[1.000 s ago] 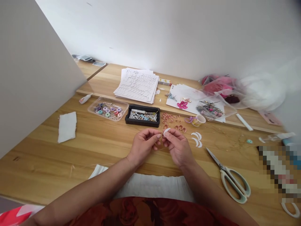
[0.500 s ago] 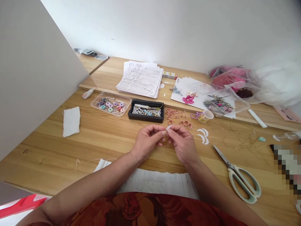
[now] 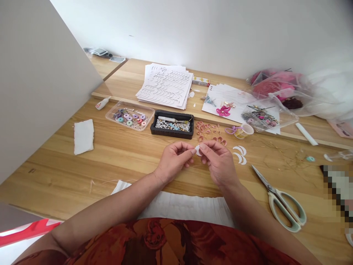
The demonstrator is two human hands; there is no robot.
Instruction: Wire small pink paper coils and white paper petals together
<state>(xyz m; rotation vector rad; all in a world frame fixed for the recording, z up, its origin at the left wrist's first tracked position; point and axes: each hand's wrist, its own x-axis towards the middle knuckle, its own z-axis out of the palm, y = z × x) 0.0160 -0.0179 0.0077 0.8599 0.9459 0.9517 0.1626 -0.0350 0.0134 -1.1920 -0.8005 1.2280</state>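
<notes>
left hand (image 3: 174, 161): pinching small white paper piece (image 3: 198, 150), fingers narrow
right hand (image 3: 217, 161): gripping that piece from other side, also narrow
piece location: being held between both hands above mid-bench (image 3: 118, 163)

wooden table (image 3: 116, 176) | cut-paper sheets (image 3: 165, 86) | black bead tray (image 3: 171, 135) | clear bead box (image 3: 129, 103) | scissors (image 3: 284, 209) | white cloth (image 3: 83, 137)

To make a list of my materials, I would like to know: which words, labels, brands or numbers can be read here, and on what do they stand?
Nothing can be read clearly.
The small yellow and white box has print, but it is too small to read.
The white tube shows no legible text.
The pink card has markings too blurred to read.
</notes>
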